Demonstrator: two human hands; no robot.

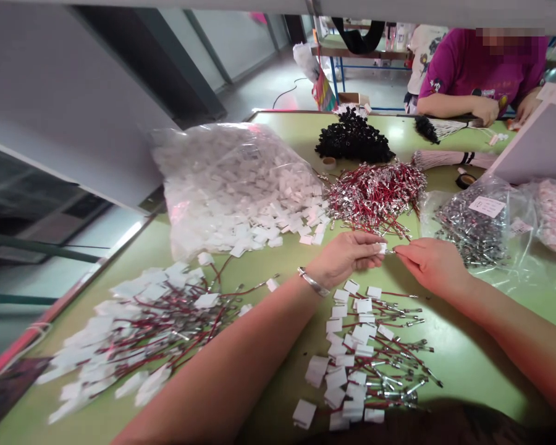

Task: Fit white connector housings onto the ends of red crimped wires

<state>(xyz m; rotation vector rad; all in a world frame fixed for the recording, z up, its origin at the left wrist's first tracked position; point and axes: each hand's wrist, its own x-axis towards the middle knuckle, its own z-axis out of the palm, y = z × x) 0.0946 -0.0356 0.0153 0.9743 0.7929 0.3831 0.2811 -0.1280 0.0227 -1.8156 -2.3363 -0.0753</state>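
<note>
My left hand [352,252], with a silver bangle at the wrist, pinches a small white plastic connector housing [383,248]. Just right of it, my right hand [429,262] grips a short wire whose metal terminal [391,251] points at the housing; most of the wire is hidden by the fingers. Whether the terminal sits inside the housing I cannot tell. Below the hands, red wires with white housings [364,334] lie in a loose column. Beyond them is a heap of red wires with metal terminals [375,194].
A clear bag of white housings [241,185] lies open at the left, with a pile of housed wires [157,327] in front. Black parts [352,139] are heaped behind. Bagged metal pieces [472,222] lie right. A person in a purple shirt [486,74] works across the table.
</note>
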